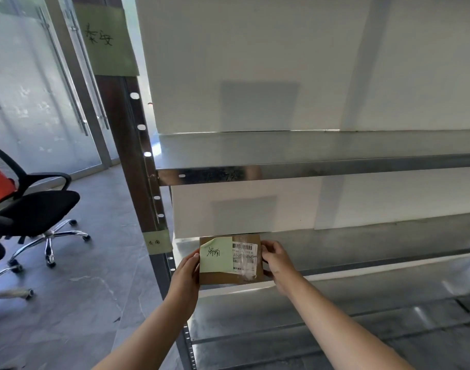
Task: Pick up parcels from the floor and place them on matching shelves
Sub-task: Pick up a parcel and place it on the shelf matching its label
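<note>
A small brown cardboard parcel point(223, 277) carries a green handwritten note and a white barcode label under clear tape. My left hand point(187, 271) grips its left edge and my right hand point(278, 264) grips its right edge. I hold it upright in front of the lower metal shelf point(335, 271). A green tag point(157, 243) with similar handwriting is stuck on the upright post beside that shelf. A larger green tag point(105, 36) with other writing marks the post higher up.
White boxes point(255, 62) fill the upper shelf, and another white box point(255, 206) sits on the level below it. A lower metal shelf point(308, 329) lies beneath my arms. Black office chairs point(39, 209) stand on the grey floor at left, before glass doors point(41, 89).
</note>
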Demonstrator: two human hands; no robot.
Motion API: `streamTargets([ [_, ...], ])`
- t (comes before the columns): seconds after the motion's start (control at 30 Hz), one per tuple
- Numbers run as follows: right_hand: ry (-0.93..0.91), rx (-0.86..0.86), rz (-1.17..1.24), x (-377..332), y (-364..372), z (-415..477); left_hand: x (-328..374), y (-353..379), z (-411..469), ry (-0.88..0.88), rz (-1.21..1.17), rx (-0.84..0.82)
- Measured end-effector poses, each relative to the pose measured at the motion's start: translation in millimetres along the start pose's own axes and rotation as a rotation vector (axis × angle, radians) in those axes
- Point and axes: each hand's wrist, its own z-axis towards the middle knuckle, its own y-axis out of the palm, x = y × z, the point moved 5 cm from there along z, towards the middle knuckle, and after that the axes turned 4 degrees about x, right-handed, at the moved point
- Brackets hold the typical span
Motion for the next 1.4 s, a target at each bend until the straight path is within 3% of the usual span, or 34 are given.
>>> streamTargets([
  [0.43,0.072,-0.096,-0.025,20,-11,65,-30,11,39,-0.041,0.098,0.109],
  [0.97,0.2,-0.189,0.011,77,6,119,-60,-4,61,-0.144,0.055,0.279],
  [1.4,0.147,-0.174,-0.046,83,13,142,-39,13,79,-0.124,0.101,0.379],
])
